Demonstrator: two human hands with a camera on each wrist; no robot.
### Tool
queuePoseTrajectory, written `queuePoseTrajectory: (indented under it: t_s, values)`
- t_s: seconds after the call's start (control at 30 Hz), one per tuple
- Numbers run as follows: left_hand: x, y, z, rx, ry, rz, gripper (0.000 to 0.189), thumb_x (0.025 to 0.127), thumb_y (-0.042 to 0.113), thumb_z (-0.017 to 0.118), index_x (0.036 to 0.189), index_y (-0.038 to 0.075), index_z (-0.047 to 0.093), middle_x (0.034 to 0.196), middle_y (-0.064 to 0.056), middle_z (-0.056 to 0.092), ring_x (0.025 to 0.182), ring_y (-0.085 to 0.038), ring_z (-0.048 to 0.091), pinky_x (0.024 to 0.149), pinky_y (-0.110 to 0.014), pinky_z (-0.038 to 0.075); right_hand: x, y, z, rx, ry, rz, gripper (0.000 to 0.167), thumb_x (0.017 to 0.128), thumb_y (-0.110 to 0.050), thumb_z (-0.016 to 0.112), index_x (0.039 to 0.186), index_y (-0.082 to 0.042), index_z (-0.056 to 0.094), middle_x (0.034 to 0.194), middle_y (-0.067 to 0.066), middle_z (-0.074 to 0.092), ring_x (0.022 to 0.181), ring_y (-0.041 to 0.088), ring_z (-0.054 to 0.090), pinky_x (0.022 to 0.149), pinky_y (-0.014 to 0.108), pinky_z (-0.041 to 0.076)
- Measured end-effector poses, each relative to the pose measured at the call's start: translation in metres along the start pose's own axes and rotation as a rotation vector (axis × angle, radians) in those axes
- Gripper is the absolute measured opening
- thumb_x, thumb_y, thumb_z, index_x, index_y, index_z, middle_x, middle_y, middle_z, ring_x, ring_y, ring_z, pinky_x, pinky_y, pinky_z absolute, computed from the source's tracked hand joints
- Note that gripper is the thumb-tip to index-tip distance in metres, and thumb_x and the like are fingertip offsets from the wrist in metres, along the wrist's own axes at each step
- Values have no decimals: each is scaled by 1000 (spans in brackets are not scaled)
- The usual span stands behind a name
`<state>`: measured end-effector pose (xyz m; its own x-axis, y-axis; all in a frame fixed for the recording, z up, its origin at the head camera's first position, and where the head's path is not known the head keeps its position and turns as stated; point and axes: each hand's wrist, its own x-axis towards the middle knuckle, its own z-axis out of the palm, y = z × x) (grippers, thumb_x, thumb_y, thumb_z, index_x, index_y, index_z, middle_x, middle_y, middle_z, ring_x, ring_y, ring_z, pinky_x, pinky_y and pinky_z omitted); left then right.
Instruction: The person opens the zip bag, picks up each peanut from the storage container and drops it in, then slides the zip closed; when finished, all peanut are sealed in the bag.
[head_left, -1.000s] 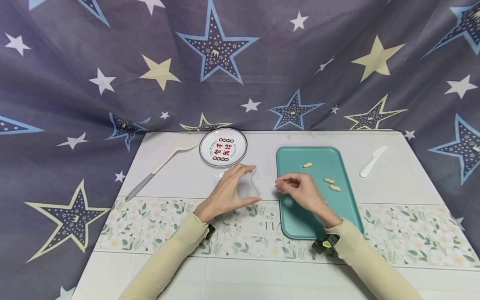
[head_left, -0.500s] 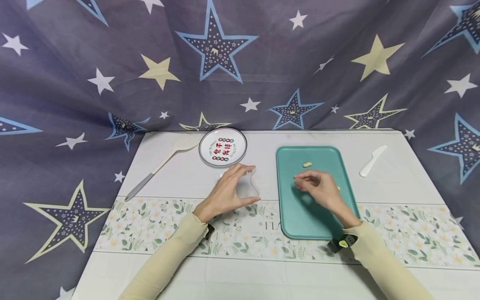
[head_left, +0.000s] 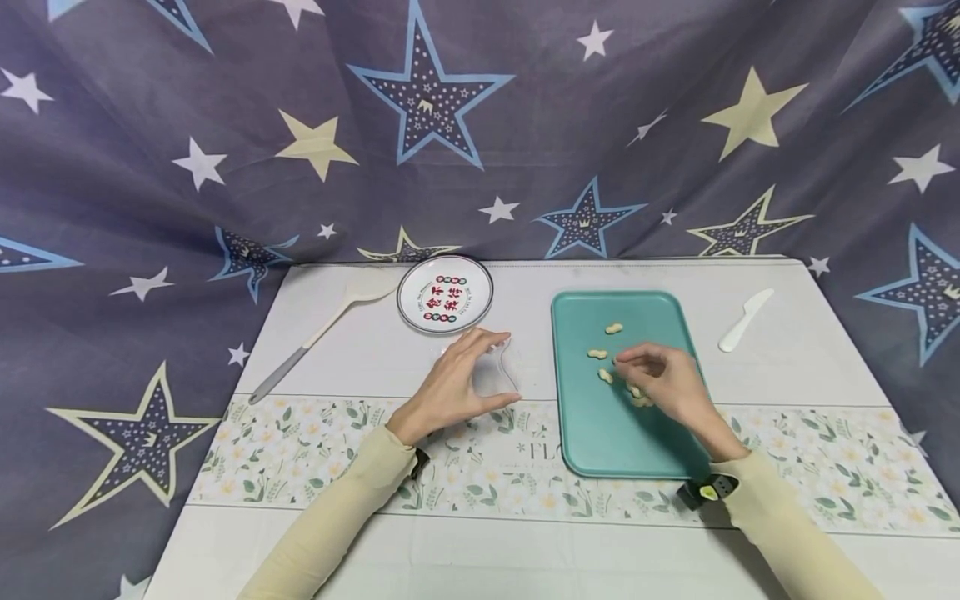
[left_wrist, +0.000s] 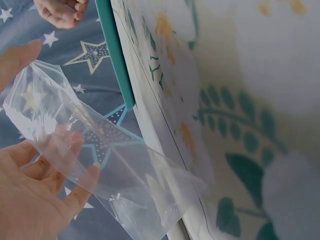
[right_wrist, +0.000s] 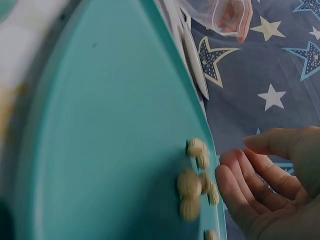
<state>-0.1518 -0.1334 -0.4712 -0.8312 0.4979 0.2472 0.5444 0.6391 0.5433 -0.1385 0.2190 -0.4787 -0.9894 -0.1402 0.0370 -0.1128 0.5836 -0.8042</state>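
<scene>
A clear plastic bag [head_left: 493,372] is held by my left hand [head_left: 457,387], its mouth spread between thumb and fingers. In the left wrist view the thin bag [left_wrist: 135,175] hangs slack below that hand [left_wrist: 37,200]. My right hand [head_left: 667,385] hovers over the teal tray [head_left: 607,450], fingers loosely bent. Several peanuts [head_left: 605,376] lie on the tray near its fingertips; the hand hides part of the tray. In the right wrist view a gap shows between the thumb and fingers of the right hand [right_wrist: 270,185], with no peanut between them, beside the peanuts [right_wrist: 189,185].
A white plate [head_left: 468,304] with red lettering stands behind the left hand. Left of it lies a spoon [head_left: 330,327] with a grey handle. A white knife [head_left: 746,321] rests right of the tray. A star-patterned cloth [head_left: 480,100] hangs behind the table.
From the tray's left edge my right hand has moved right across it, uncovering peanuts on the left and covering others on the right. My left hand and the bag stay nearly in place.
</scene>
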Motion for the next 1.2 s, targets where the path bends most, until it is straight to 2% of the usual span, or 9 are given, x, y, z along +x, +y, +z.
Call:
queuePoseTrajectory:
  t_s: [0.2,0.33,0.77,0.9,1.2]
  values:
    - [0,0,0,-10,-5,-5,90,79,52,88,152,15,52,141,2,61,128,-18,58,113,-44,49,-9,10,-11,-73,29,5,15,94,-17,79,105,-7,78,99,14,80,80,6,73,70,16,56]
    - [1,-1,1,-16,-7,0,89,79,51,88,151,15,53,140,1,61,126,-20,60,111,-44,51,-16,15,-16,-97,18,-6,15,91,-11,81,104,-5,77,98,15,79,79,3,72,68,16,56]
    - [2,-2,2,-13,4,15,86,78,50,89,150,16,54,139,1,62,125,-23,62,110,-43,52,-37,18,-19,-155,-52,1,18,87,-12,85,102,-5,77,87,8,78,74,8,72,66,19,58]
    - [2,-3,2,-9,5,16,86,79,50,89,149,16,54,138,2,61,126,-22,62,111,-43,51,-40,19,-17,-173,-62,4,19,85,-8,85,103,-5,76,87,7,77,74,9,70,66,19,59]
    - [1,-3,3,-10,-8,1,84,79,51,88,148,16,56,140,3,61,128,-19,60,113,-44,50,-42,17,-12,-200,-92,-10,18,86,-9,85,102,-7,77,86,2,76,73,6,68,65,19,57]
